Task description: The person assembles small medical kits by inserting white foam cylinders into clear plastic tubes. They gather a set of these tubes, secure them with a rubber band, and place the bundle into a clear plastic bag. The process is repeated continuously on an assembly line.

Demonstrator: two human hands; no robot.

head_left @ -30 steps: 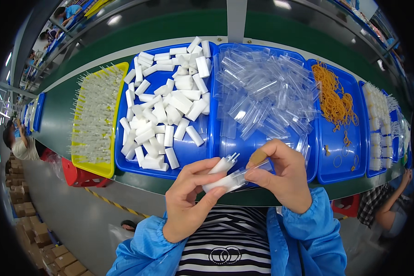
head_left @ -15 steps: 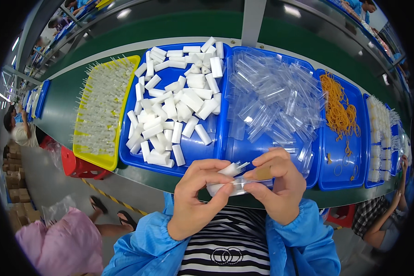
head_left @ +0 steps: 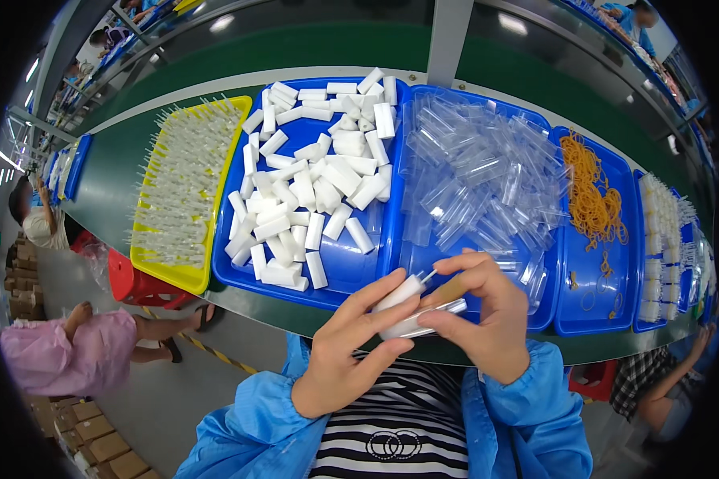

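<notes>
Around us is a workshop with a dark green table (head_left: 104, 184) curving across the view and stacked cardboard boxes (head_left: 96, 435) on the floor at the lower left, where any markings are too small for us to read. On the black-and-white striped shirt (head_left: 395, 391) we make out a dotted emblem (head_left: 395, 445) of interlocking rings. Along the table we see a yellow tray (head_left: 180, 277) full of thin translucent pieces (head_left: 188, 184), many with ends sticking up. Beside it, a blue tray (head_left: 343, 263) holds loose white blocks (head_left: 303, 188), scattered and heaped; the next blue one (head_left: 415, 255) holds a jumbled pile of clear plastic sleeves (head_left: 487, 180), and a narrower one (head_left: 574, 259) holds tangled orange rubber bands (head_left: 595, 191). Farther right, white and yellowish pieces (head_left: 653, 239) stand in rows in another tray. In front of the trays, above the table's near edge, our left hand (head_left: 347, 347) is closed around two white rolls, the upper (head_left: 399, 294) with a thin stick protruding and the lower (head_left: 401, 328) beside it. Our right hand (head_left: 491, 319) pinches a clear tube (head_left: 455, 306) between thumb and fingers, in line with the lower roll; we cannot tell how far one sits inside the other.
</notes>
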